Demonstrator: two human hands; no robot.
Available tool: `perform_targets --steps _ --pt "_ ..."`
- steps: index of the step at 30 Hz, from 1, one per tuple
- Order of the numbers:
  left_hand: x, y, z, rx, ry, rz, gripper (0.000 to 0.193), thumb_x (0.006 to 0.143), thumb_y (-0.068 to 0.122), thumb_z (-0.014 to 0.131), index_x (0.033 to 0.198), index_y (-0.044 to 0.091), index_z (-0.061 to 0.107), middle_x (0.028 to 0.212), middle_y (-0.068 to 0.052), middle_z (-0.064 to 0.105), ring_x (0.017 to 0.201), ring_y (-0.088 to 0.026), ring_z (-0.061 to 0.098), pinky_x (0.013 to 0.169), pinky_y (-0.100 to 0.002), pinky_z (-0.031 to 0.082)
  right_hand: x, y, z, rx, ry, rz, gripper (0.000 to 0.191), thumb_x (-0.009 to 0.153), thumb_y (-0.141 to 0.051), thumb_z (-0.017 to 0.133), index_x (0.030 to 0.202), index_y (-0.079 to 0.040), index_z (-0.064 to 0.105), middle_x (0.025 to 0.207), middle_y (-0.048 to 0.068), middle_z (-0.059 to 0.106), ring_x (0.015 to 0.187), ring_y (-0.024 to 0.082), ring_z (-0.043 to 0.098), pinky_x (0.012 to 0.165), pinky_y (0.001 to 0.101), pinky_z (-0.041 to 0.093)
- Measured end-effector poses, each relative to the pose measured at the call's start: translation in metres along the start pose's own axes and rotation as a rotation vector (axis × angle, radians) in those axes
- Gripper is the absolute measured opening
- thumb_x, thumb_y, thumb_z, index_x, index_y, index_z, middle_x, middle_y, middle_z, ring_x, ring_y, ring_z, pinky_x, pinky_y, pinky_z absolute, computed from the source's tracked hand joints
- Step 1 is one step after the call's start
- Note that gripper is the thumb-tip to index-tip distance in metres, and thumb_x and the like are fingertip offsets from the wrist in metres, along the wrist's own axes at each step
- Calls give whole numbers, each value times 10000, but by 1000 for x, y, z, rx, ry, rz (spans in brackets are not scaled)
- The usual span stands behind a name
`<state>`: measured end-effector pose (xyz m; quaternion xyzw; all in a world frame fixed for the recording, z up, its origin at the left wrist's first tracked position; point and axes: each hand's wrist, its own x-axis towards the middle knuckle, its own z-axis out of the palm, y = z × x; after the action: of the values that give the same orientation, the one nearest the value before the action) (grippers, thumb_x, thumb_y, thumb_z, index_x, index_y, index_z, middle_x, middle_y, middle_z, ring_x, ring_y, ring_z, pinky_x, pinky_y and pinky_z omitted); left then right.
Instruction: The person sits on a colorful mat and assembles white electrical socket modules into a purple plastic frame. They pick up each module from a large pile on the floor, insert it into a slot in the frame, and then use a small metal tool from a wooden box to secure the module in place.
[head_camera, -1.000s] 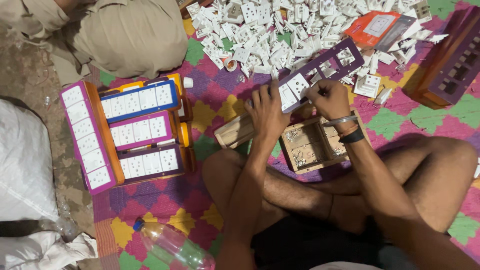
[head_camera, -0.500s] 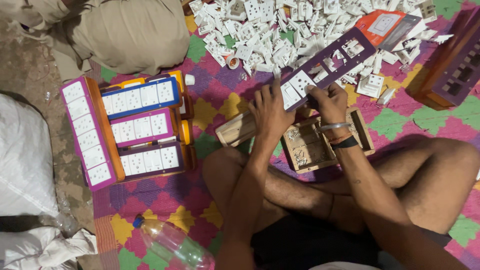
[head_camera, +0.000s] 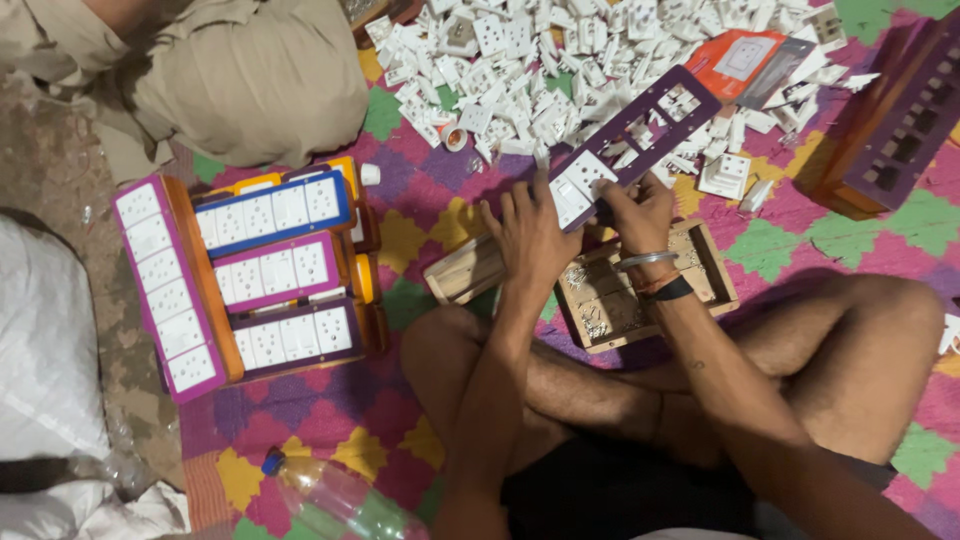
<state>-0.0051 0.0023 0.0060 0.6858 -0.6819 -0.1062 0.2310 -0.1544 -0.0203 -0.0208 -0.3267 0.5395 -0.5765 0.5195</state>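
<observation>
Both hands are on a long purple panel (head_camera: 640, 140) with rectangular cutouts, held tilted over an open wooden box (head_camera: 640, 290) that sits on the patterned mat (head_camera: 400, 240). Left hand (head_camera: 535, 235) lies fairly flat with fingers spread, pressing the near end of the panel where a white socket plate (head_camera: 572, 190) is fitted. Right hand (head_camera: 640, 215) is curled tight around the panel's edge just beside that plate, wearing bangles at the wrist. Beyond the panel there's a big heap of loose white sockets (head_camera: 560, 70), with an orange packet (head_camera: 740, 60) lying on it. Well left of the box, finished boards (head_camera: 240, 275) with white sockets are stacked together. A plastic bottle (head_camera: 340, 500) lies near the person's knee.
</observation>
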Motion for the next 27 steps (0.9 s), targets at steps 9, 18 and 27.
perform_targets --steps 9,18,27 --pt "0 3 -6 16 91 59 998 640 489 907 1422 48 470 1133 -187 581 1126 -386 551 1075 -643 343 0 -11 -3 32 -30 32 119 901 -80 747 893 24 690 688 -21 661 570 68 645 499 242 570" --pt "0 6 -12 11 100 83 974 610 440 914 1399 43 505 1077 -167 578 1009 -349 563 856 -531 421 10 5 -12 1 -132 -132 149 914 -35 776 998 29 671 745 -4 664 593 48 610 518 220 522" --pt "3 8 -15 26 133 98 953 631 442 911 1399 30 525 1050 -163 582 990 -344 579 795 -527 424 -2 -23 -8 -45 -144 145 275 902 -117 736 1142 -24 639 771 46 752 578 113 699 464 220 528"
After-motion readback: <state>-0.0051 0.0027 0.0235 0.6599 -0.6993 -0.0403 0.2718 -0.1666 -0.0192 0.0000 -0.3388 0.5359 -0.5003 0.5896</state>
